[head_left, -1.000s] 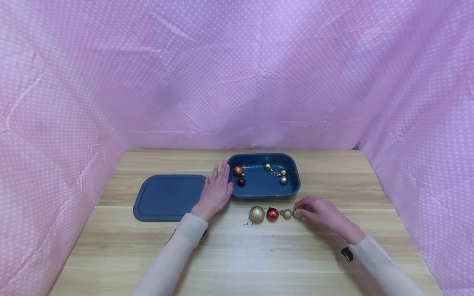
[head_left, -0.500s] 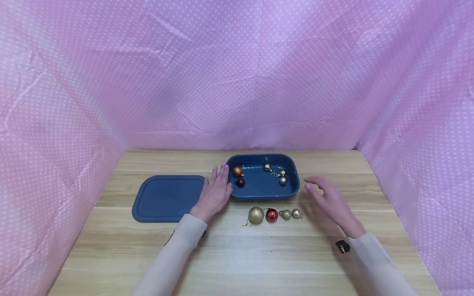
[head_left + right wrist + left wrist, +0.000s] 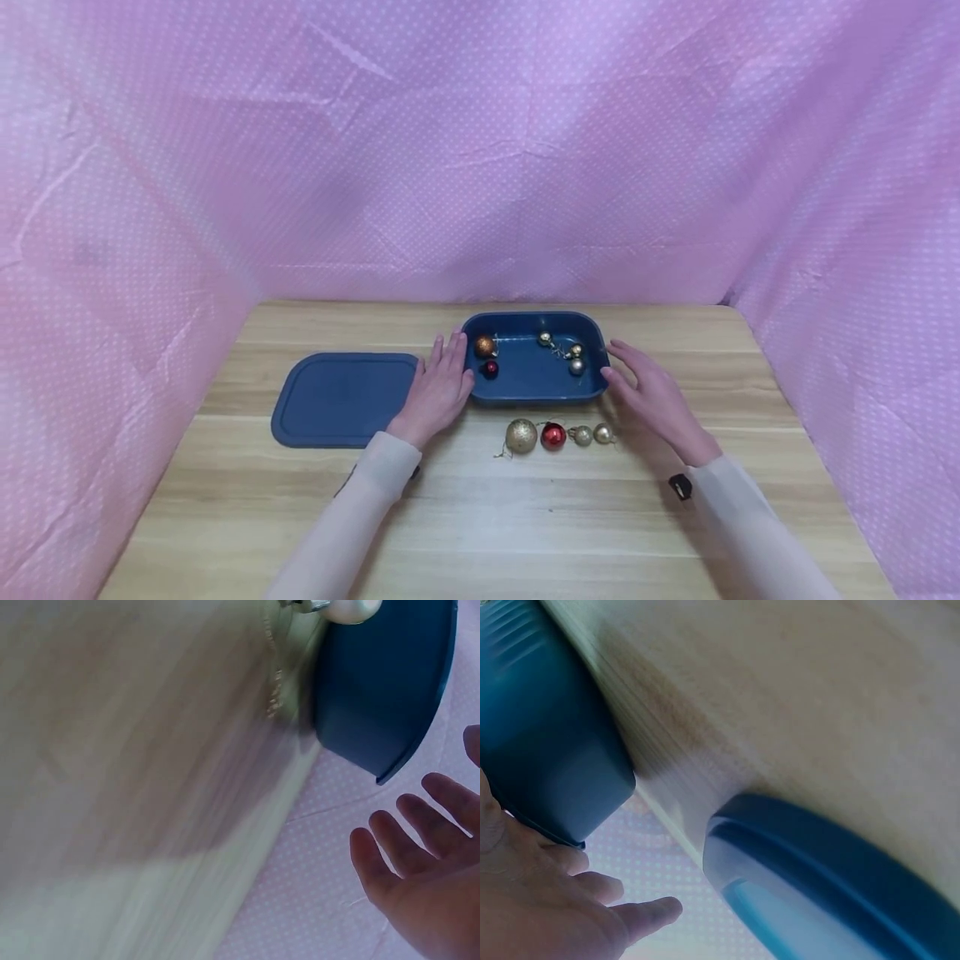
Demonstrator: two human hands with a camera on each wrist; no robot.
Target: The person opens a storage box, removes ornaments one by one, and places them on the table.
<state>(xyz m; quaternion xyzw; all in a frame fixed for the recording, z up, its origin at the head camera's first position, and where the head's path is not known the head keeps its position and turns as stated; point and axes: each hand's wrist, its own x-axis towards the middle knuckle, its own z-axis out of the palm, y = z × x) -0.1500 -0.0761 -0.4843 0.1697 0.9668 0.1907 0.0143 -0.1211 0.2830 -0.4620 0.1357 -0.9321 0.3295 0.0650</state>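
A dark blue rectangular box point(image 3: 536, 400) stands open between both hands in the head view. Inside it are an orange ball ornament point(image 3: 485, 346), a small dark red one point(image 3: 490, 368) and several small gold and silver ones on its right side. My left hand point(image 3: 438, 387) rests with straight fingers against the box's left wall. My right hand point(image 3: 654, 400) is at the right wall, fingers extended and holding nothing. Before the box lie a large gold glitter ball point(image 3: 521, 436), a red ball point(image 3: 553, 436) and two small gold balls point(image 3: 582, 435) in a row.
The blue lid point(image 3: 341, 400) lies flat on the wooden table point(image 3: 510, 533), left of the box and next to the left hand. Pink dotted cloth point(image 3: 480, 167) hangs behind the table and along both sides.
My right hand has let go of the small gold ball at the row's right end and moved up to the box's right wall. The left hand has stayed in place.
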